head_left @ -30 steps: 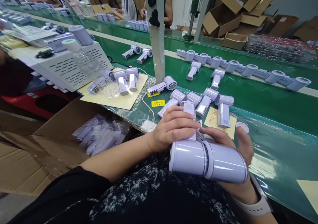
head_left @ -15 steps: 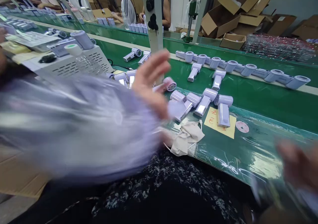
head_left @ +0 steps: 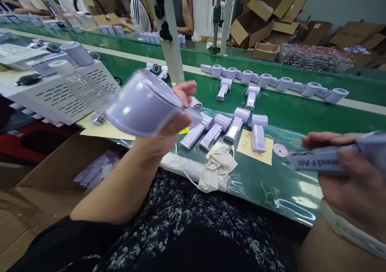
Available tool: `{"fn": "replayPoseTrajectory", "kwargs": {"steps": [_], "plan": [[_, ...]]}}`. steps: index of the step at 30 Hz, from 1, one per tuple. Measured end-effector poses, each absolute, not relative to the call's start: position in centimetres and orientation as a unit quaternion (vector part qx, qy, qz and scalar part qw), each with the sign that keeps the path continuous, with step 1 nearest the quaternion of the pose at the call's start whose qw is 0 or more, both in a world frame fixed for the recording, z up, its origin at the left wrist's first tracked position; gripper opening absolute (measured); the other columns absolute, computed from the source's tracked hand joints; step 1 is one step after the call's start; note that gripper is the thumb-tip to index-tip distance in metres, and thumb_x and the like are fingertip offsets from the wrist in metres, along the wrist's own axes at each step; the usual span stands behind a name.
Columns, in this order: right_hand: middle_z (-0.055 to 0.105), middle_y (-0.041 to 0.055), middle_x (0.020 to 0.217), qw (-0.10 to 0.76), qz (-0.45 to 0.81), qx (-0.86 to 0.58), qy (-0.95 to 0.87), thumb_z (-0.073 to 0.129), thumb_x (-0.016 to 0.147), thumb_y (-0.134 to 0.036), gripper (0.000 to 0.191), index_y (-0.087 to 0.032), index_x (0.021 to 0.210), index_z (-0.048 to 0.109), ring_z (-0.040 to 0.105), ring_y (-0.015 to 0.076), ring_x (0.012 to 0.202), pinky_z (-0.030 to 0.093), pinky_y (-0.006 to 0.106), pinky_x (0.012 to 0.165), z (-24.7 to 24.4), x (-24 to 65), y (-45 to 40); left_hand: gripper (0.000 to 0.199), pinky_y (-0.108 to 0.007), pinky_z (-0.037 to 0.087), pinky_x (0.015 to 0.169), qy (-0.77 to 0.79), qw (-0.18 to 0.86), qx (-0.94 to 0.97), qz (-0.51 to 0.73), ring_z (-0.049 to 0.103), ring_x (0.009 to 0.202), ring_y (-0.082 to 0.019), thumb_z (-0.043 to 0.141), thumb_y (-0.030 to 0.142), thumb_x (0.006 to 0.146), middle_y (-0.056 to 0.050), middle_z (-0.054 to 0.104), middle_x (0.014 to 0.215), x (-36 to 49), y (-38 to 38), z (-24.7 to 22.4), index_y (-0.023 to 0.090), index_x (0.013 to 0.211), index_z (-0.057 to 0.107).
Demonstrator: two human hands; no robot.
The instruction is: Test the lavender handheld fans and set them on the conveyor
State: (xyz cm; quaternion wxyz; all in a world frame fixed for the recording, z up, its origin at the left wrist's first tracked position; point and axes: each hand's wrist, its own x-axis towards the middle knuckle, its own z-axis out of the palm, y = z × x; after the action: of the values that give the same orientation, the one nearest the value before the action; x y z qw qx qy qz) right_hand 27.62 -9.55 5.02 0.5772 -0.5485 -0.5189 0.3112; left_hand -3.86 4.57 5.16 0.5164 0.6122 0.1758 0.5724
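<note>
Your left hand [head_left: 164, 131] is raised at about 10 o'clock from your lap, grip closed around a lavender fan head [head_left: 141, 103]; the part is motion-blurred, thumb on top near its right edge, fingers under it. It's held clear above the tabletop [head_left: 301, 119], over the near edge

Your right hand [head_left: 356, 179] is at 3 o'clock, grip closed on a second lavender fan [head_left: 325, 161], handle pointing toward 9 o'clock with dark lettering along it; its head end runs out past the fingers toward the frame edge, blurred. White wristband [head_left: 346, 230] on that wrist

Between your hands, on the green tabletop: four finished fans in a fan-shaped cluster [head_left: 226, 128] at 12 o'clock, heads away from you, handles toward you. The rightmost one lies on a yellow paper note [head_left: 245, 145]; a round pink sticker [head_left: 280, 150] sits just beside that note at its 3 o'clock. A crumpled beige cloth [head_left: 218, 165] lies at the near edge, with a white cable [head_left: 181, 167] running beside it at its 9 o'clock

Further out at 1 o'clock: a row of fans [head_left: 271, 81] along the far belt edge, two more loose fans just inside it. At 9 o'clock, a white vented box [head_left: 60, 93] with a clear bottle leaning against it; below it an open carton [head_left: 51, 167] with bagged parts
</note>
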Motion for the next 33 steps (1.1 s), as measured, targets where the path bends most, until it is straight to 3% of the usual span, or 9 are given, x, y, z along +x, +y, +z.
{"fn": "replayPoseTrajectory", "kwargs": {"steps": [3, 7, 10, 14, 22, 25, 27, 30, 33], "plan": [[0.068, 0.0013, 0.096, 0.652, 0.385, -0.507, -0.411, 0.095, 0.063, -0.056, 0.042, -0.031, 0.090, 0.074, 0.071, 0.0243, 0.087, 0.067, 0.043, 0.080, 4.1, 25.5, -8.8, 0.036, -0.031, 0.063, 0.084, 0.185, 0.622, 0.542, 0.534, 0.072, 0.084, -0.014, 0.090, 0.042, 0.076, 0.001, 0.071, 0.092, -3.4, 4.2, 4.4, 0.020, 0.091, 0.065], [0.068, 0.0004, 0.076, 0.619, 0.522, -0.508, -0.294, 0.096, 0.056, -0.063, 0.064, -0.022, 0.096, 0.068, 0.069, 0.0202, 0.067, 0.066, 0.037, 0.062, 1.0, 21.7, -7.3, 0.059, -0.024, 0.058, 0.050, 0.199, 0.754, 0.488, 0.392, 0.067, 0.055, -0.014, 0.071, 0.074, 0.080, -0.001, 0.068, 0.070, -1.5, 2.2, 1.4, 0.017, 0.094, 0.065], [0.070, 0.0006, 0.079, 0.597, 0.583, -0.501, -0.229, 0.089, 0.071, -0.061, 0.062, -0.024, 0.112, 0.061, 0.069, 0.0203, 0.067, 0.064, 0.036, 0.060, -0.3, 18.9, -7.1, 0.060, -0.030, 0.063, 0.060, 0.248, 0.799, 0.398, 0.377, 0.073, 0.067, -0.018, 0.066, 0.073, 0.083, -0.007, 0.075, 0.082, 0.3, 0.2, -0.6, 0.017, 0.104, 0.065], [0.075, 0.0042, 0.104, 0.579, 0.636, -0.455, -0.230, 0.076, 0.085, -0.054, 0.065, -0.030, 0.139, 0.050, 0.074, 0.0264, 0.091, 0.065, 0.045, 0.081, -0.1, 16.8, -7.4, 0.067, -0.040, 0.065, 0.068, 0.270, 0.815, 0.346, 0.379, 0.076, 0.088, -0.030, 0.064, 0.077, 0.081, -0.012, 0.077, 0.094, 2.4, -1.2, -1.2, 0.017, 0.112, 0.063], [0.052, 0.0062, 0.158, 0.565, 0.615, -0.461, -0.300, 0.070, 0.087, -0.058, 0.095, -0.035, 0.164, 0.021, 0.054, 0.0317, 0.141, 0.051, 0.053, 0.113, -0.2, 16.4, -7.4, 0.076, -0.050, 0.060, 0.100, 0.250, 0.793, 0.358, 0.424, 0.070, 0.120, -0.035, 0.043, 0.079, 0.091, -0.015, 0.076, 0.116, 4.1, -2.0, -0.9, 0.015, 0.127, 0.060], [0.037, 0.0115, 0.167, 0.537, 0.578, -0.467, -0.399, 0.080, 0.076, -0.068, 0.127, -0.032, 0.167, 0.000, 0.044, 0.0337, 0.150, 0.040, 0.058, 0.121, -0.9, 16.3, -7.8, 0.076, -0.051, 0.053, 0.111, 0.251, 0.748, 0.422, 0.447, 0.064, 0.129, -0.035, 0.043, 0.079, 0.091, -0.015, 0.072, 0.126, 4.9, -2.6, -1.7, 0.016, 0.132, 0.058], [0.037, 0.0163, 0.166, 0.509, 0.509, -0.512, -0.469, 0.090, 0.066, -0.065, 0.141, -0.027, 0.168, 0.000, 0.043, 0.0367, 0.149, 0.035, 0.059, 0.123, -1.1, 17.1, -7.8, 0.079, -0.051, 0.045, 0.119, 0.251, 0.694, 0.496, 0.459, 0.057, 0.137, -0.034, 0.043, 0.080, 0.092, -0.016, 0.065, 0.139, 5.1, -2.5, -1.9, 0.017, 0.138, 0.053], [0.051, 0.0185, 0.155, 0.464, 0.335, -0.631, -0.523, 0.093, 0.062, -0.058, 0.134, -0.026, 0.168, 0.017, 0.055, 0.0433, 0.136, 0.041, 0.063, 0.115, -0.8, 21.2, -7.7, 0.077, -0.053, 0.039, 0.123, 0.236, 0.584, 0.694, 0.349, 0.042, 0.149, -0.033, 0.040, 0.076, 0.096, -0.017, 0.046, 0.158, 4.0, -1.3, -0.8, 0.020, 0.149, 0.046], [0.065, 0.0239, 0.134, 0.354, 0.144, -0.803, -0.457, 0.091, 0.058, -0.063, 0.134, -0.025, 0.167, 0.022, 0.067, 0.0534, 0.110, 0.051, 0.070, 0.092, -0.7, 29.0, -8.9, 0.069, -0.055, 0.049, 0.112, 0.261, 0.369, 0.881, 0.139, 0.050, 0.140, -0.037, 0.068, 0.051, 0.092, -0.020, 0.046, 0.155, 1.6, 0.1, 0.7, 0.022, 0.151, 0.047]]}}
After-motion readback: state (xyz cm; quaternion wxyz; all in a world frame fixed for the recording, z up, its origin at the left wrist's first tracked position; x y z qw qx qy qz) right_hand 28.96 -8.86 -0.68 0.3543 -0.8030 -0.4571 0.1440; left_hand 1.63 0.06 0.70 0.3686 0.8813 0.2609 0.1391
